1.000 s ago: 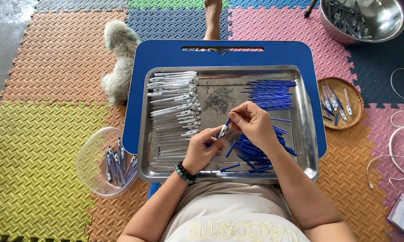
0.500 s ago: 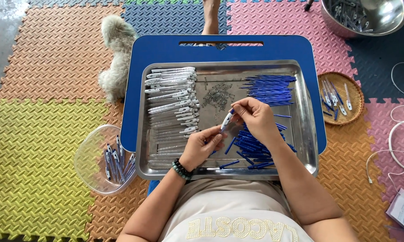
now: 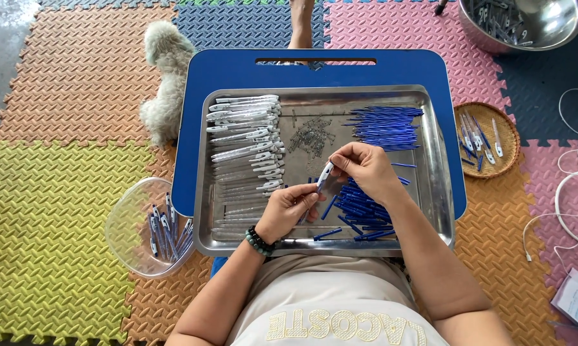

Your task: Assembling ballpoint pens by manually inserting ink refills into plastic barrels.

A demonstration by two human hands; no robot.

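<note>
Over the steel tray (image 3: 439,192), my left hand (image 3: 288,210) and my right hand (image 3: 364,170) both pinch one white pen (image 3: 325,174), which tilts between them. A row of white pen barrels (image 3: 247,131) fills the tray's left side. Thin blue refills (image 3: 385,127) lie stacked at its upper right. More blue pen parts (image 3: 359,208) are heaped under my right hand. Small metal springs (image 3: 308,136) are scattered in the tray's middle. A dark bead bracelet is on my left wrist.
The tray rests on a blue lap table (image 3: 238,70) over coloured foam mats. A clear bowl (image 3: 125,224) of finished pens sits at left, a wicker basket (image 3: 503,131) with pens at right, a steel bowl (image 3: 552,25) at top right. A small fluffy dog (image 3: 164,77) stands at upper left.
My hands have stayed over the tray's middle, turning and working the white pen between them. The pen now tilts slightly more upright. Nothing else has moved.
</note>
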